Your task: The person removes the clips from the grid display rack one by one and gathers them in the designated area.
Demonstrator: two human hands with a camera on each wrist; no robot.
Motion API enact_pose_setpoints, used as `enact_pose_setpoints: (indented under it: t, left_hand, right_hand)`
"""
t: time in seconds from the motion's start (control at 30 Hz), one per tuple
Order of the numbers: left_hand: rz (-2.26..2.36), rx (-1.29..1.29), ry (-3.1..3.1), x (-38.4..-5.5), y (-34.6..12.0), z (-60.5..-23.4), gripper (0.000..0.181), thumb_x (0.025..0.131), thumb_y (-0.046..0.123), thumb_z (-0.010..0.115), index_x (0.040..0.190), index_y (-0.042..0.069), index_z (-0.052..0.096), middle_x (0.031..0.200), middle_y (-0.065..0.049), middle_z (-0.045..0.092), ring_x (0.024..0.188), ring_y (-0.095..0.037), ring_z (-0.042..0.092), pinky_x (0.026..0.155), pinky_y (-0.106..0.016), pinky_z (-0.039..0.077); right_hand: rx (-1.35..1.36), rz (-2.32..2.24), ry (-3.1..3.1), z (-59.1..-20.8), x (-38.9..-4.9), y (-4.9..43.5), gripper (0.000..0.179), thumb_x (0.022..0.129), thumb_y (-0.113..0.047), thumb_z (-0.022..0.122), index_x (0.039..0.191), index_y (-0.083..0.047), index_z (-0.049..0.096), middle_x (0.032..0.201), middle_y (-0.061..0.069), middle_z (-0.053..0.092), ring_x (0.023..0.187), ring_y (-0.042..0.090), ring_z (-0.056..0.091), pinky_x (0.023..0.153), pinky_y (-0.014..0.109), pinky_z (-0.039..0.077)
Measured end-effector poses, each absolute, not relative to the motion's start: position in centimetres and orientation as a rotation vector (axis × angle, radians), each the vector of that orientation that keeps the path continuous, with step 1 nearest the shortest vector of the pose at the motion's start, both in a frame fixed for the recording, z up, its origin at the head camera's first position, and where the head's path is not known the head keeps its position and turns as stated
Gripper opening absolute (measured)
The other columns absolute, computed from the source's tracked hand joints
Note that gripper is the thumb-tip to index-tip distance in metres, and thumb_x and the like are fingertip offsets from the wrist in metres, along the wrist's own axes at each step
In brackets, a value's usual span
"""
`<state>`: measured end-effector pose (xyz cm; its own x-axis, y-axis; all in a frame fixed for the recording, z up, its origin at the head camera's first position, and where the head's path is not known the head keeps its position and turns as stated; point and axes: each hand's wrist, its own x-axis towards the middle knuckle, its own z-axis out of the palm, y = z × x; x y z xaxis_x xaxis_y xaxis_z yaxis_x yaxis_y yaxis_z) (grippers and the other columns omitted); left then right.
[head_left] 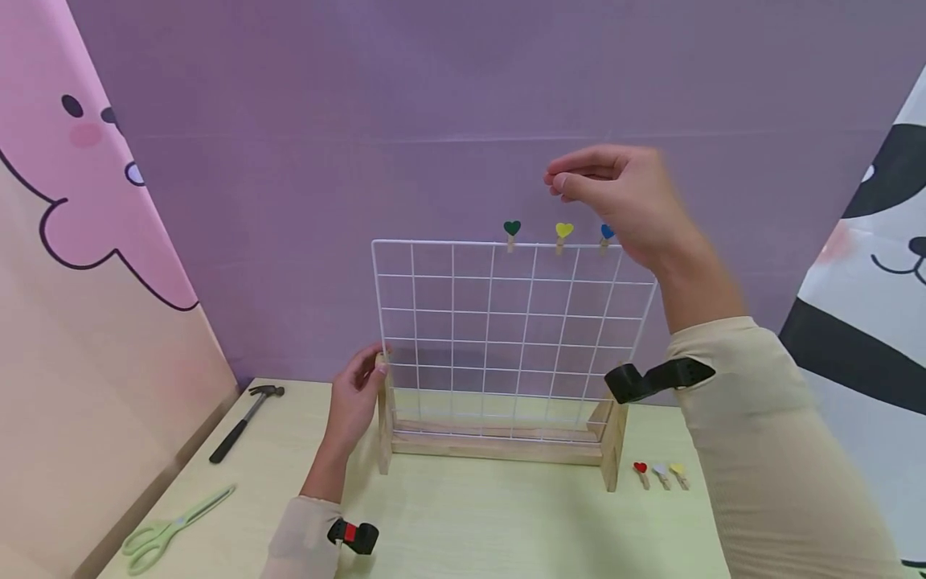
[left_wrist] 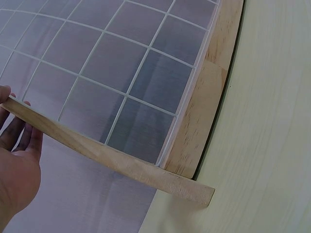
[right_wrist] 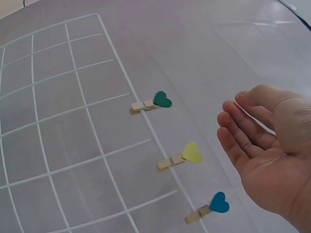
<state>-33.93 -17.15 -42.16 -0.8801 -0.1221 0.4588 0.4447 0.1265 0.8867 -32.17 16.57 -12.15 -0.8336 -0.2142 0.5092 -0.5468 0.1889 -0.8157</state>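
Observation:
A white wire grid panel [head_left: 471, 310] stands upright in a wooden base [head_left: 499, 446]. My left hand [head_left: 354, 396] grips the top of the base's left upright; in the left wrist view the fingers [left_wrist: 22, 138] lie behind the wood and the thumb in front. Above the grid's top right, my right hand [head_left: 628, 197] hangs in the air with loosely bent fingers and nothing in them. Along the top wire are clipped small wooden clothespins with hearts: a green one [right_wrist: 162, 99], a yellow one [right_wrist: 192, 152] and a blue one [right_wrist: 219, 202].
Right of the base lie three more heart clothespins: red [head_left: 641, 468], whitish [head_left: 660, 470] and pale yellow [head_left: 678, 470]. On the left are a hammer [head_left: 246, 423] and green-handled scissors [head_left: 176, 527]. A purple backdrop [head_left: 325, 161] rises behind the table [head_left: 463, 515].

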Motion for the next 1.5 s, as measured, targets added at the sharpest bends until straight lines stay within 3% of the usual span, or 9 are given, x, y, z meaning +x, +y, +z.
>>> enact_pose_setpoints:
  t: [0.43,0.67,0.9,1.2,1.5]
  left_hand:
    - [-1.820,-0.347,-1.969,-34.2,-16.3,-42.2,0.036,0.105,0.008,0.058,0.140,0.003,0.060,0.142,-0.017,0.064,0.136,-0.032,0.057,0.102,-0.007,0.045]
    - [-1.803,-0.312,-1.966,-34.0,-16.6,-42.2,0.034,0.104,0.006,0.058,0.138,0.005,0.062,0.140,-0.016,0.065,0.134,-0.031,0.059,0.101,-0.007,0.046]
    - [-1.826,-0.304,-1.966,-34.0,-16.9,-42.2,0.034,0.104,0.007,0.058,0.138,0.005,0.061,0.140,-0.016,0.065,0.135,-0.030,0.058,0.100,-0.007,0.046]
    - [-1.819,-0.314,-1.965,-34.1,-16.9,-42.4,0.034,0.105,0.009,0.057,0.139,0.007,0.060,0.140,-0.012,0.065,0.133,-0.023,0.059,0.102,-0.008,0.046]
    - [-1.824,-0.331,-1.963,-34.2,-17.0,-42.5,0.035,0.105,0.008,0.058,0.140,0.004,0.060,0.142,-0.017,0.064,0.135,-0.030,0.058,0.101,-0.007,0.046]
  right_hand:
    - [0.692,1.602,-2.300,-13.1,-32.8,15.5,0.021,0.096,-0.019,0.074,0.113,-0.007,0.077,0.100,-0.009,0.078,0.103,0.015,0.070,0.093,0.018,0.053]
    - [0.683,1.520,-2.367,-13.5,-33.2,14.8,0.027,0.096,-0.025,0.075,0.118,-0.009,0.075,0.105,-0.009,0.077,0.110,0.014,0.067,0.104,0.030,0.048]
    - [0.681,1.507,-2.388,-13.8,-33.6,14.2,0.027,0.098,-0.024,0.072,0.118,-0.007,0.074,0.104,-0.011,0.076,0.110,0.012,0.067,0.106,0.033,0.046]
    - [0.633,1.391,-2.458,-14.1,-34.1,14.0,0.030,0.098,-0.023,0.072,0.120,-0.004,0.074,0.104,-0.006,0.077,0.105,0.014,0.066,0.091,0.028,0.050]
    - [0.616,1.376,-2.526,-14.6,-34.4,14.0,0.028,0.097,-0.021,0.073,0.120,-0.005,0.074,0.100,-0.004,0.078,0.100,0.017,0.071,0.092,0.031,0.052]
